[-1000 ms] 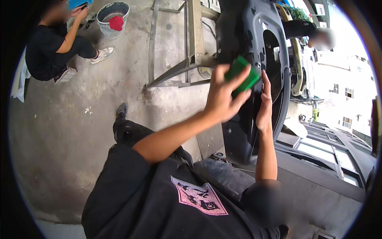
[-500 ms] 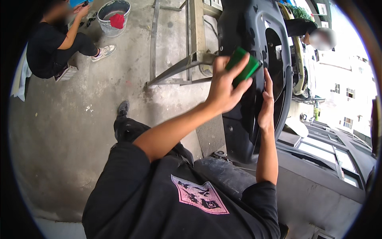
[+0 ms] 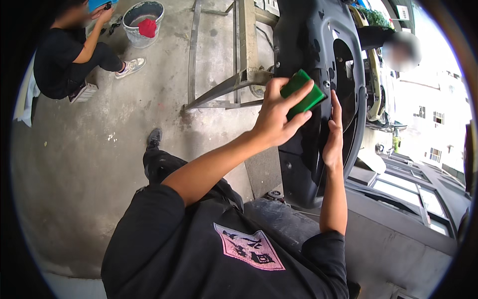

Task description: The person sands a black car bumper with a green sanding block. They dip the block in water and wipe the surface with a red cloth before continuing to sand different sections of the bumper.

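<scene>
My left hand is closed around a green sanding block, its fingers along the top and side. The block's dark lower edge is against or just above the black car body panel; the contact is hidden. My right hand has its fingers stretched out and lies along the panel's edge, just right of the block. It holds nothing. Smooth and glossy in places, the panel has large cutouts along its right side and spans from the far edge toward my body.
A metal stand is left of the panel, with a slanting leg toward the floor. At far left sits a person near a grey bucket with a red cloth over its rim. Another person is beyond the panel, by a car body.
My left hand and the sanding block have shifted slightly toward me and to the left. My right hand has slid a little nearer along the panel's edge.
</scene>
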Action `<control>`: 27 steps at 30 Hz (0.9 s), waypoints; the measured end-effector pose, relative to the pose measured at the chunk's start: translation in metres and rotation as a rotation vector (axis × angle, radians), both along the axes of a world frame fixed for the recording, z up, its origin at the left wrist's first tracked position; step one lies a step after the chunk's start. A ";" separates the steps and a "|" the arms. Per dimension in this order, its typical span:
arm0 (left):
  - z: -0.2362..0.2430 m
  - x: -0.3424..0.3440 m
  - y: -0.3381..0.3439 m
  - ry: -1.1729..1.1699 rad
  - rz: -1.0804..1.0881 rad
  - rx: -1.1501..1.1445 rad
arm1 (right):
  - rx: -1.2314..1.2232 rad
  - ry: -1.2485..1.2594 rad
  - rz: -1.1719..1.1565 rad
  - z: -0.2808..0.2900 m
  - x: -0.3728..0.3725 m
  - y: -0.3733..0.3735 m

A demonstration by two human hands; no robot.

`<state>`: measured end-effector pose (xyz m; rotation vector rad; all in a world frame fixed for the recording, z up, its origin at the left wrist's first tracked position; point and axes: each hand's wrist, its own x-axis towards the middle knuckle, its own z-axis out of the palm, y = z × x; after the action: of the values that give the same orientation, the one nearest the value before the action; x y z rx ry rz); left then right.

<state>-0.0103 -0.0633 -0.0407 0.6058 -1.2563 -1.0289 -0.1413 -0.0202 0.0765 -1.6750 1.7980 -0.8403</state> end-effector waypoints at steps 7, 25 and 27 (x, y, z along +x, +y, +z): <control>-0.007 0.000 0.007 0.018 -0.068 0.023 | -0.001 0.005 0.007 -0.003 -0.003 0.001; -0.002 0.003 -0.011 -0.054 -0.034 0.043 | 0.033 -0.071 0.017 -0.002 0.002 0.005; -0.020 0.005 0.021 -0.124 -0.056 -0.013 | 0.001 0.124 0.034 0.000 -0.009 0.003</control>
<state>-0.0053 -0.0428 -0.0605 0.6352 -1.3941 -1.0420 -0.1503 -0.0172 0.0762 -1.7867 1.8456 -0.7360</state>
